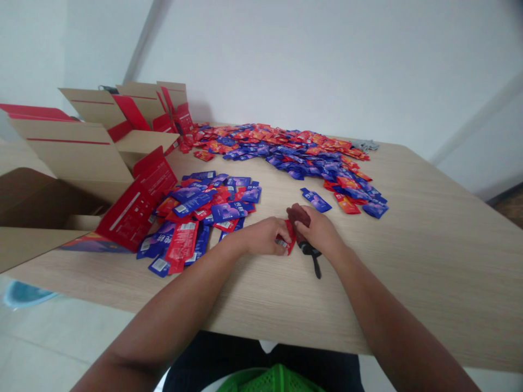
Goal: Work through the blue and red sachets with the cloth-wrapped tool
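My left hand [265, 236] is closed on the edge of a small red sachet [291, 235] at the middle of the table. Beside it, my right hand [317, 227] grips a dark reddish-brown thing [298, 214] with a black lower end and a thin black tail; I cannot make out its kind. The two hands are close together, low over the tabletop. Just beyond my right hand lies a single blue-purple sachet [316, 200]. Left of my left hand is a loose pile of blue and red sachets [196, 202], some with white barcode labels.
A long heap of blue, red and orange sachets [286, 149] curves across the back of the wooden table [429, 261]. Several open red-and-brown cardboard boxes [139, 212] stand on the left. A grey crumpled item [365, 145] lies at the far right end of the heap.
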The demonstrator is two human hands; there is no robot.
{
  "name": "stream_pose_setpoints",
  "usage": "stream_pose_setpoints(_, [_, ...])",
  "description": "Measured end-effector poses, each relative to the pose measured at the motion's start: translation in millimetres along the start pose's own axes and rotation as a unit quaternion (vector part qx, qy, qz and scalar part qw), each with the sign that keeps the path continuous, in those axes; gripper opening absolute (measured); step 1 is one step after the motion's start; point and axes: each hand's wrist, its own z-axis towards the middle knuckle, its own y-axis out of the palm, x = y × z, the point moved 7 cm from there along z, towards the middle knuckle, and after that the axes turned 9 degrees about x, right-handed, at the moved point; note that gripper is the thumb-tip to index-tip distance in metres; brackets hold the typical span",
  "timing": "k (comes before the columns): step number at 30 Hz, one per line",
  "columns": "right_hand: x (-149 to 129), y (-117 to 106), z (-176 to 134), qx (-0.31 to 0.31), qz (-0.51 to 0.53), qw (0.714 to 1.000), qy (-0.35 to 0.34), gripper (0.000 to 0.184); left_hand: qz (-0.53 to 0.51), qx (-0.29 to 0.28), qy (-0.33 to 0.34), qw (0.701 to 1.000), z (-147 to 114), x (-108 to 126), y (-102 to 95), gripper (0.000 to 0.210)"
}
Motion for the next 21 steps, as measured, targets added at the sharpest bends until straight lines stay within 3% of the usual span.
stream_pose_setpoints(9, [19,-13,3,0.031,-0.048,0.997,0.048,0.049,0.043,-0.034,0.035,0.998,-3,12,1.9,0.044])
stream_pose_setpoints(17, [19,-12,2,0.037,-0.048,0.998,0.035,0.051,0.067,-0.040,0.050,0.996,-2,15,5.9,0.046])
stream_pose_setpoints(21, [21,-12,2,0.042,-0.052,0.997,0.032,0.051,0.090,-0.035,0.026,0.995,-4,12,2.9,0.032])
